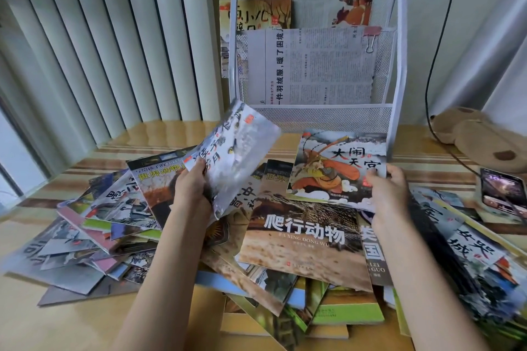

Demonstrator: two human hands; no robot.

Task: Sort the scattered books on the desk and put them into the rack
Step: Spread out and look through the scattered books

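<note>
The left hand [190,185] grips one grey picture book [232,158]; the right hand [389,188] pinches one book titled 大闹天宫 [336,168]. Between them lies 爬行动物 [305,239].

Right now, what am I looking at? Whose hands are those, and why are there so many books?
A person wears a camera on their head, so you see their own two arms from above. The left hand holds up a grey book. The right hand holds a monkey book. Under them, a messy pile of books covers the desk. Behind stands a white rack with papers in it, where the books should go. A phone lies on the right.
</note>
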